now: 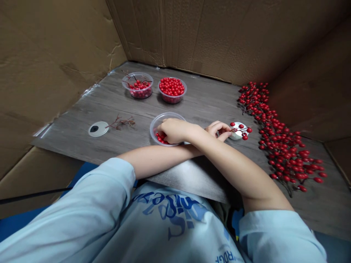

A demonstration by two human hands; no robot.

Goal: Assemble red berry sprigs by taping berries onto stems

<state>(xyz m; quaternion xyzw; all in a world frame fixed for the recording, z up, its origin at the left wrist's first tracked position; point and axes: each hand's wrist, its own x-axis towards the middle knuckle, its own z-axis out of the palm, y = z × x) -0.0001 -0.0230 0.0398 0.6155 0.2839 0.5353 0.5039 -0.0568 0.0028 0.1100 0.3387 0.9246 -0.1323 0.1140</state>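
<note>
Head view, single camera: the left hand (218, 130) reaches under the right forearm toward the right part of the grey surface (208, 106), thumb and fingers pinching the stem of a berry sprig (241, 126). The sprig lies across a white disc (235, 136); whether it touches the disc cannot be told. The right hand (173, 130) is curled down into the near bowl (155, 123), nearer the front edge than the other two bowls, with loose red berries (160, 138) beneath; fingertips hidden, so cannot tell whether anything is grasped. Handling (judged): sprig very light, stem thin and fairly stiff, likely to snap if bent; berries small, smooth, apt to roll. Best hold: bare stem end, clear of the berries. The near bowl looks thin-walled and easily tipped; take it by the rim. Edges: toward the back edge, below the cardboard wall (192, 36), stand a twig-and-berry bowl (149, 91) and a full bowl (172, 100); toward the left edge, an eyed disc (102, 132) and bare twigs (122, 122); along the right side, a berry branch pile (278, 125). Room to move: the middle of the surface toward the back edge; the crossed forearms restrict the front.
</note>
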